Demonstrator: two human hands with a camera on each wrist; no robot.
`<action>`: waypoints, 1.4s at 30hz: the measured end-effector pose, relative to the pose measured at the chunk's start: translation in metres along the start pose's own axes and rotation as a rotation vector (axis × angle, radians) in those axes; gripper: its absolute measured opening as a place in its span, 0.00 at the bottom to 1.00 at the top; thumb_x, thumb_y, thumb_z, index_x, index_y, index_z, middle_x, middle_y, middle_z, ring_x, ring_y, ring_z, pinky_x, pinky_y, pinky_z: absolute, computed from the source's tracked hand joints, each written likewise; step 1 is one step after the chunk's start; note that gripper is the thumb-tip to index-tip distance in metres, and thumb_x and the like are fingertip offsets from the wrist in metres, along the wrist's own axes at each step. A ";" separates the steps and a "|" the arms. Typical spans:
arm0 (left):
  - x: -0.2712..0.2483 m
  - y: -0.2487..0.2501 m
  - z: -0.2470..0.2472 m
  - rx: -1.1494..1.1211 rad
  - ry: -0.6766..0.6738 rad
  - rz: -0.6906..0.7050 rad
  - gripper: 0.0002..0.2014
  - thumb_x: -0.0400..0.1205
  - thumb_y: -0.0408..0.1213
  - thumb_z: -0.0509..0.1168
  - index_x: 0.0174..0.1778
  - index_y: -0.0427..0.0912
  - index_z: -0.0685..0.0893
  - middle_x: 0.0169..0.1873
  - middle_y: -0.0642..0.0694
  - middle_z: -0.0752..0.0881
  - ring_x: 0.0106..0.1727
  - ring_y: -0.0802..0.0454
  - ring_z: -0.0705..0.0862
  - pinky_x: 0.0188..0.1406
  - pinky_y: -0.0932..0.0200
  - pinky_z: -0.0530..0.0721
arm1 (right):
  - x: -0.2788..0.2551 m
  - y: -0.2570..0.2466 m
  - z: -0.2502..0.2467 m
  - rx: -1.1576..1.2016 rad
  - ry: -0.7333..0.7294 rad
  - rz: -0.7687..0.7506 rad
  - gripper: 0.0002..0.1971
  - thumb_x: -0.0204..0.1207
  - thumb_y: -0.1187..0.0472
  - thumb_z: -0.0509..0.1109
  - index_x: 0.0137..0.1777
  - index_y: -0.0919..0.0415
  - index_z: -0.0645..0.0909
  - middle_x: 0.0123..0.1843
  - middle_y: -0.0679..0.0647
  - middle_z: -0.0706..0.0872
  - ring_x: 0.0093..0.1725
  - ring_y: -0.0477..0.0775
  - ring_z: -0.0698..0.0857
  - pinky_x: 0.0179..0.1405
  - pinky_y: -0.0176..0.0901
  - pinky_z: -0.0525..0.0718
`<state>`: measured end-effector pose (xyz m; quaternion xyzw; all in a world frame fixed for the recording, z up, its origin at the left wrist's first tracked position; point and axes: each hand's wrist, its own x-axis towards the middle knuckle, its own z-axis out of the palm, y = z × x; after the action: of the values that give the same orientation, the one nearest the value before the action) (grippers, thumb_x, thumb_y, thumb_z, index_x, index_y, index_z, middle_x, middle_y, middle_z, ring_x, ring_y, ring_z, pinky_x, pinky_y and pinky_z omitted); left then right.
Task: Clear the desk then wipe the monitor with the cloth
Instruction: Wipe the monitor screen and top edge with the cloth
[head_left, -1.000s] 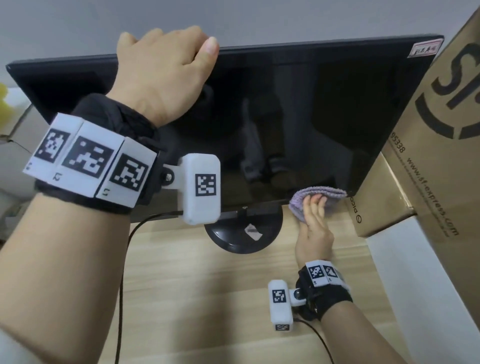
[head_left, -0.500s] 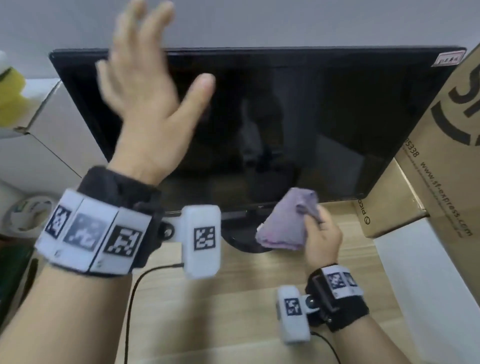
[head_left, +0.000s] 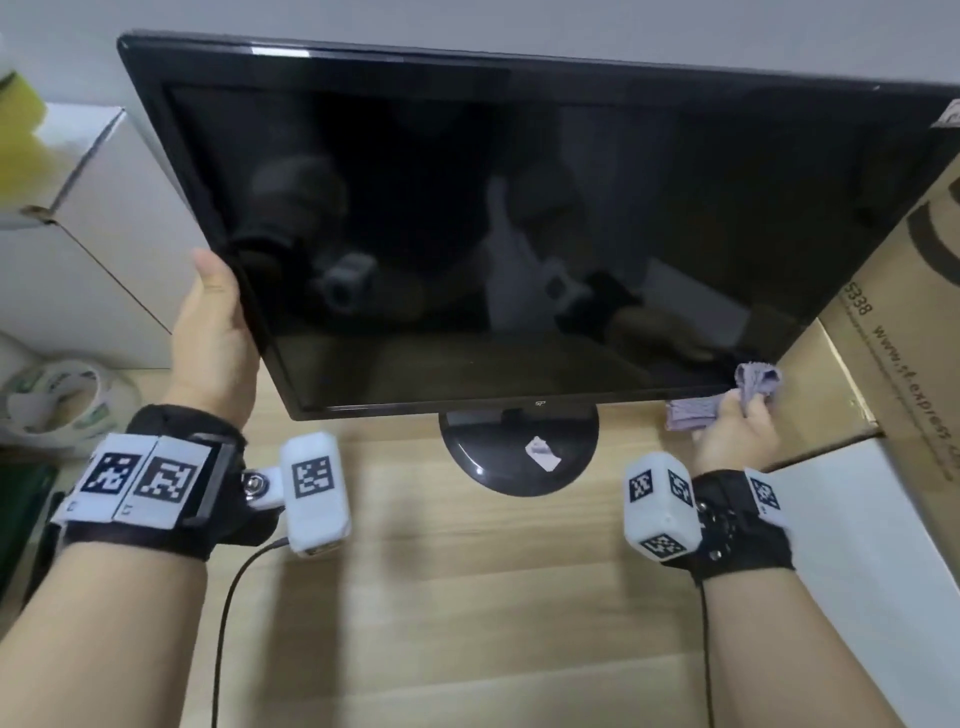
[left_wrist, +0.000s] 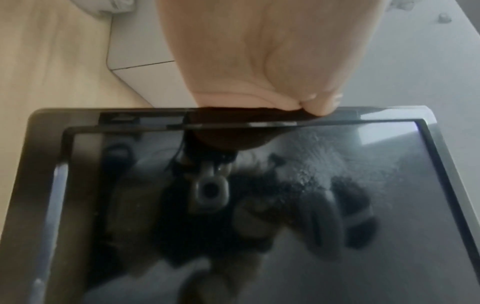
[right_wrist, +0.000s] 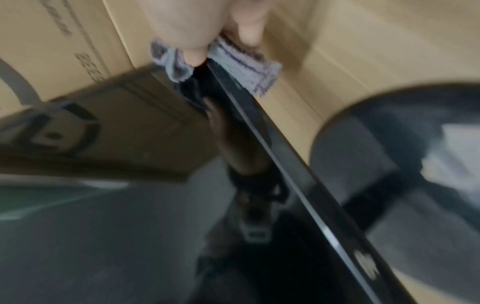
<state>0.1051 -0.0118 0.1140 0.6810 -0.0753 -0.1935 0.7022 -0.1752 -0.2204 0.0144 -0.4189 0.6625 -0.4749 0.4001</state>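
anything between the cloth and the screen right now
Nothing visible does. The right hand holds the cloth right at the monitor's lower right corner. The cardboard box crowds that corner from the side only.

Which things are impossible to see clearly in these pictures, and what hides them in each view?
- Left hand fingers: head view, hidden behind the monitor edge; only the thumb shows in front.
- Right hand fingertips: head view, covered by the cloth.
- Cloth contact with the screen: right wrist view, too blurred to tell.
- Cardboard box print: head view, cut off by the right edge.
- Yellow object: head view, blurred and cut off by the left edge.
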 end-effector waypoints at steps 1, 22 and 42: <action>0.002 -0.001 0.001 -0.011 -0.009 -0.003 0.24 0.88 0.46 0.39 0.70 0.39 0.71 0.41 0.69 0.82 0.40 0.76 0.81 0.44 0.81 0.79 | -0.007 0.002 0.007 -0.001 0.006 0.013 0.19 0.81 0.58 0.60 0.70 0.62 0.75 0.59 0.57 0.83 0.60 0.59 0.82 0.63 0.47 0.76; 0.014 -0.010 -0.033 0.049 -0.386 -0.009 0.28 0.87 0.46 0.40 0.76 0.29 0.60 0.78 0.35 0.65 0.77 0.44 0.66 0.49 0.80 0.76 | -0.242 0.018 0.112 0.170 -0.464 0.350 0.08 0.82 0.65 0.60 0.48 0.60 0.81 0.38 0.50 0.85 0.44 0.56 0.85 0.58 0.53 0.82; 0.040 0.004 -0.065 0.341 -0.835 0.047 0.19 0.85 0.53 0.41 0.69 0.57 0.66 0.70 0.51 0.76 0.69 0.50 0.77 0.70 0.51 0.75 | -0.238 -0.005 0.118 0.478 -0.823 0.955 0.08 0.60 0.84 0.73 0.37 0.79 0.78 0.29 0.70 0.85 0.19 0.53 0.84 0.18 0.25 0.78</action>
<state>0.1666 0.0332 0.1071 0.6486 -0.3986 -0.4206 0.4935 0.0134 -0.0334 0.0238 -0.1266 0.4453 -0.1810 0.8677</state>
